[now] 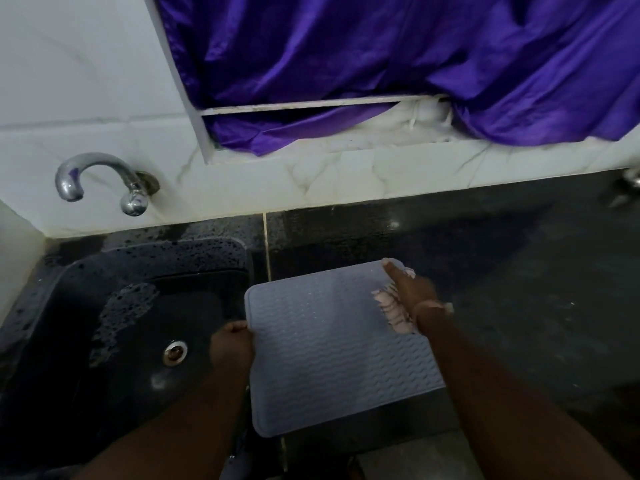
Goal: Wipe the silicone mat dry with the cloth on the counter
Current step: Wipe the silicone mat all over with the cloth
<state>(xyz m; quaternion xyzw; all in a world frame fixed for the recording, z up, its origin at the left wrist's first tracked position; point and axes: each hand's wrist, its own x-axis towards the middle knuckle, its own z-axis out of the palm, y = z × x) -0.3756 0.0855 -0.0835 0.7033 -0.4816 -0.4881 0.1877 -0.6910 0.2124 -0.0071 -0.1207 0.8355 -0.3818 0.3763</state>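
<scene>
1. The silicone mat (332, 344), grey-blue and ribbed, lies on the dark bench (519, 271) just right of the black sink (121, 323), its near edge overhanging the bench front.
2. The left hand (232, 344) has its fingers closed over the mat's left edge, pinning it on the sink side.
3. The right hand (412, 292) presses a pale pink cloth (394, 313) flat against the mat near its far right corner; the fingers lie stretched out over the cloth, not curled round it.
4. Wiping looks to be in hand, with the cloth at the right side and most of the ribbed surface showing bare to its left.
5. I'd judge the next move is a sweep of the cloth leftward and nearer across the ribs, with firm pressure so it reaches into the grooves, while the left hand keeps the mat from sliding toward the sink.
6. A chrome tap (100, 178) sticks out of the white tiled wall above the sink; a purple curtain (381, 57) hangs beyond.
</scene>
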